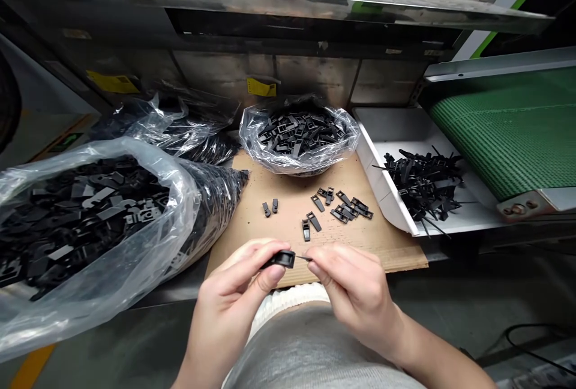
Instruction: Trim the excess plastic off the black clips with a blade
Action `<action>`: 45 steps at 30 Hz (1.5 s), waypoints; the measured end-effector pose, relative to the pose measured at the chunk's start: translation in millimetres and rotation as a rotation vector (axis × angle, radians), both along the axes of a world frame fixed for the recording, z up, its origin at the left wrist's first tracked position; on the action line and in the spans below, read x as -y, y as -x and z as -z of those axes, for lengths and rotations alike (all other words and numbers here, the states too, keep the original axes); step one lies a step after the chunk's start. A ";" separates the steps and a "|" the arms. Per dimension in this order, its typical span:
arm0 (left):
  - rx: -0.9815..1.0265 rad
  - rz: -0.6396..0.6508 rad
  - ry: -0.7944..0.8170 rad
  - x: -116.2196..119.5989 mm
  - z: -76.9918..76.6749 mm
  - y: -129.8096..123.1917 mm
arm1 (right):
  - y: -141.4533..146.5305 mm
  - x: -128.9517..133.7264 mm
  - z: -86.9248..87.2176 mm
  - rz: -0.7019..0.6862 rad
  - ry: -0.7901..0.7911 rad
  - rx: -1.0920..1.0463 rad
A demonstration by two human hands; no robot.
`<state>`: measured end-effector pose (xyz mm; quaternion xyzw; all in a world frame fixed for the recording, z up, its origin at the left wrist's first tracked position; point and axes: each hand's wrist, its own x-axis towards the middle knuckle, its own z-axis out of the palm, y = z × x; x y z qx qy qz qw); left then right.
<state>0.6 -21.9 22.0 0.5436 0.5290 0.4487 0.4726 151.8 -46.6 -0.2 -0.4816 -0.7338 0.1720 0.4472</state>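
My left hand pinches a small black plastic clip between thumb and fingers, its hollow end facing right. Close to that end, my right hand is closed on a thin dark pin-like piece, whose tip points left at the clip. Whether the tip touches the clip I cannot tell. Beyond my hands, several loose black clips lie on a cardboard sheet. Two smaller black pieces rest to their left.
An open plastic bag of black parts stands at left, a dark bag behind it. A lined container of clips sits at the back. On the right are a white tray with black sprue-like pieces and a green conveyor belt.
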 end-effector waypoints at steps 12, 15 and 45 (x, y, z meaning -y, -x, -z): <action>0.039 0.044 0.012 -5.3 5.5 0.8 | -2.6 -6.2 -0.5 -0.066 0.197 -0.108; 0.051 0.065 -0.005 -6.0 5.8 1.0 | -4.1 -7.7 -1.5 -0.132 0.304 -0.196; -0.141 0.342 -0.315 -10.7 20.8 23.3 | -21.8 -21.8 1.9 -0.909 1.139 -0.860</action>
